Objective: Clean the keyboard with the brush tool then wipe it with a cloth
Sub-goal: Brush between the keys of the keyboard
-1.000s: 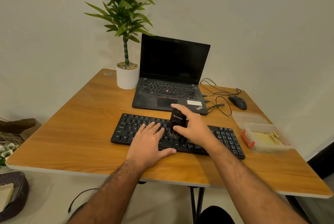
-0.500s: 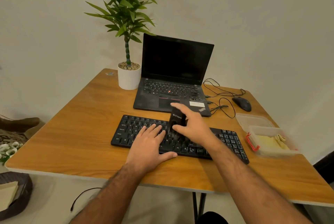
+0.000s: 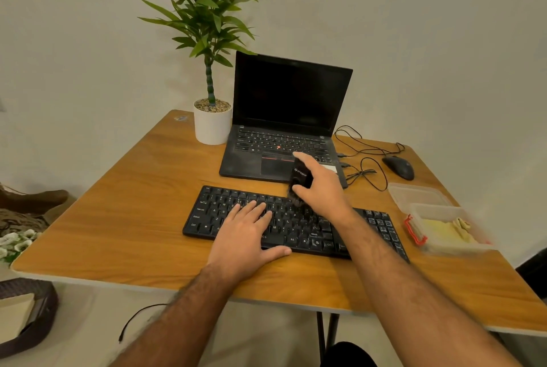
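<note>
On the keyboard's (image 3: 296, 223) far edge, the right hand (image 3: 322, 189) grips a black brush tool (image 3: 300, 178), bristles down. The left hand (image 3: 247, 236) rests flat, fingers relaxed, on its middle keys.

Home desk setup: laptop (image 3: 284, 126) w/ mouse (image 3: 399, 166) on wooden table (image 3: 118, 218), potted plant (image 3: 211, 76) by plain wall.

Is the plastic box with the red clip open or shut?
Open. The box has no lid on; its lid lies behind it.
</note>
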The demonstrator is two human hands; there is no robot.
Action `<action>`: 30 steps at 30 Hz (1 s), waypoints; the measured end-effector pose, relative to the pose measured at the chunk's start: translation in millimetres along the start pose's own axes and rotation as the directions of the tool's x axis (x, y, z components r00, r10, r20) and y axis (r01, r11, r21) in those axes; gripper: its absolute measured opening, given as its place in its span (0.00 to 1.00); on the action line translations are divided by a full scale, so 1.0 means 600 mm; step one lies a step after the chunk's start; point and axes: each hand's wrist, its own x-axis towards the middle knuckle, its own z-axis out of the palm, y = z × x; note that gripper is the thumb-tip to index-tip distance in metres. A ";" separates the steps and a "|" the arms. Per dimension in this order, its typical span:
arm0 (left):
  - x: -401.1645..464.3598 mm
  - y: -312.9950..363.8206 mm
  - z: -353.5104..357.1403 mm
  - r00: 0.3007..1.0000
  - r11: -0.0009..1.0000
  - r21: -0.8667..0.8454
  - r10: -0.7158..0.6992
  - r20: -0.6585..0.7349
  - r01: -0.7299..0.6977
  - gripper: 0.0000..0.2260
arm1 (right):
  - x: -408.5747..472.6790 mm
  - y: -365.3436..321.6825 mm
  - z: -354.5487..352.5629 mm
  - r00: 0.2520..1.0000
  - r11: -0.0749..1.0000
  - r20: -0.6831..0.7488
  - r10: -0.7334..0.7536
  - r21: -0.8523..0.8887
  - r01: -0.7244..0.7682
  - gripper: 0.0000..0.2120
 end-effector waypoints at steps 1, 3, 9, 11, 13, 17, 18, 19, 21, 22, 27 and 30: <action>0.000 0.000 0.000 1.000 1.000 0.000 0.000 -0.001 0.000 0.44 | -0.001 -0.005 0.003 0.998 0.999 0.056 -0.024 0.029 0.023 0.36; 0.000 0.000 0.000 1.000 1.000 -0.001 -0.001 -0.003 0.001 0.44 | -0.001 -0.013 0.008 0.992 0.997 0.106 -0.072 -0.025 0.075 0.36; 0.001 -0.001 0.000 1.000 1.000 -0.004 -0.002 -0.006 0.001 0.44 | 0.004 -0.018 0.013 0.996 0.991 0.062 -0.058 -0.114 0.065 0.36; 0.001 -0.001 -0.001 1.000 1.000 -0.006 -0.003 0.000 0.003 0.44 | 0.004 -0.024 0.005 0.989 0.989 0.136 -0.056 -0.130 0.074 0.36; 0.001 0.000 -0.001 1.000 1.000 -0.007 -0.008 0.009 0.008 0.43 | 0.014 -0.026 -0.013 0.973 0.990 0.230 0.005 -0.135 0.027 0.36; 0.001 0.000 -0.001 1.000 1.000 -0.009 -0.006 0.010 0.006 0.44 | 0.020 -0.027 -0.018 0.995 0.989 0.092 0.049 -0.143 -0.035 0.36; 0.000 0.000 -0.001 1.000 1.000 -0.010 -0.008 0.007 0.008 0.44 | 0.014 -0.027 -0.011 0.998 0.995 0.058 0.039 -0.099 -0.034 0.36; 0.000 0.000 -0.001 1.000 1.000 -0.011 -0.008 0.004 0.008 0.44 | 0.007 -0.025 -0.002 0.999 0.999 0.041 0.031 -0.046 -0.029 0.36; 0.000 0.000 0.000 1.000 1.000 -0.013 -0.009 0.005 0.009 0.44 | -0.004 -0.019 0.006 0.999 1.000 0.044 0.012 0.017 -0.013 0.35; 0.000 -0.001 0.000 1.000 1.000 -0.012 -0.009 0.006 0.010 0.44 | -0.007 -0.017 0.003 0.998 1.000 0.070 0.003 0.027 -0.005 0.35; 0.002 0.001 -0.002 1.000 1.000 -0.006 -0.014 0.013 0.014 0.44 | 0.016 -0.025 -0.028 0.971 0.998 0.238 0.001 -0.066 0.015 0.35; 0.000 0.001 -0.002 1.000 1.000 0.001 -0.016 0.009 0.016 0.44 | 0.013 -0.031 -0.014 0.994 0.999 0.113 -0.004 -0.041 0.008 0.35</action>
